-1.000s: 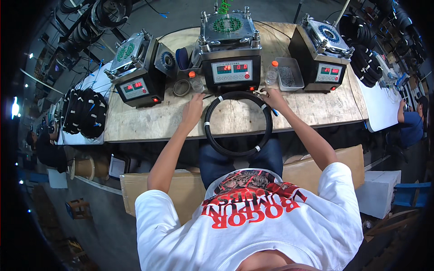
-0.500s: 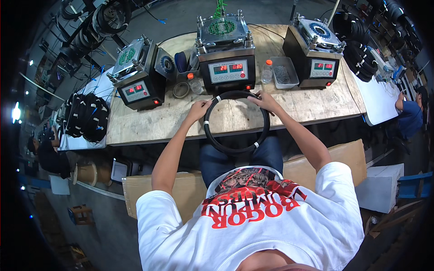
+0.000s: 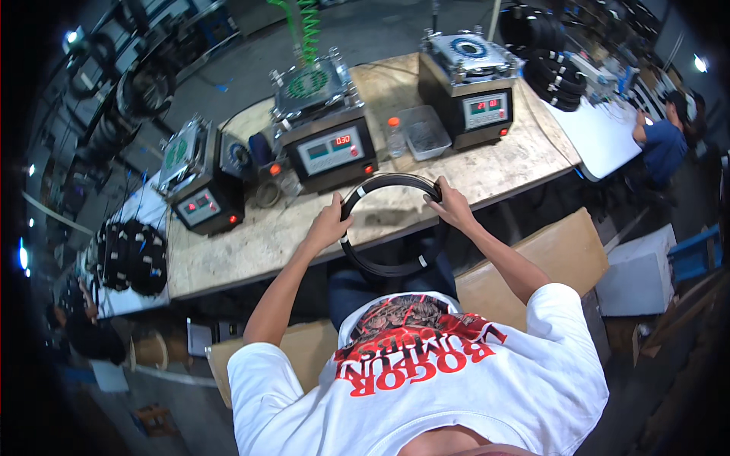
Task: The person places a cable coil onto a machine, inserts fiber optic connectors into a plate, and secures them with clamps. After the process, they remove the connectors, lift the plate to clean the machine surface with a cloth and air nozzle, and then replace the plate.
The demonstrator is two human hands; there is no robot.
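A coil of black cable point(image 3: 382, 269), bound with white tape bands, is held in front of me at the table's front edge. My left hand point(image 3: 329, 223) grips its left side, fingers closed round it. On the opposite side my right hand point(image 3: 452, 204) is closed on the coil's upper right. The coil's far part lies over the wooden tabletop point(image 3: 487, 186), and its near part hangs over my lap. Beyond it stands the middle machine point(image 3: 325, 152), a dark box with a lit display and a green-patterned plate on top.
A left machine point(image 3: 199, 207) and a right machine point(image 3: 485, 114) flank it. Between them are a bottle with an orange cap point(image 3: 396, 140), a clear bin point(image 3: 424, 135) and another bottle point(image 3: 287, 181). Coil stacks point(image 3: 131, 257) lie at left. A person point(image 3: 665, 140) sits far right.
The view has swung and tilted, so the table and machines appear slanted and shifted left. Both hands still hold the coil, which now sits slightly lower and further left in view.
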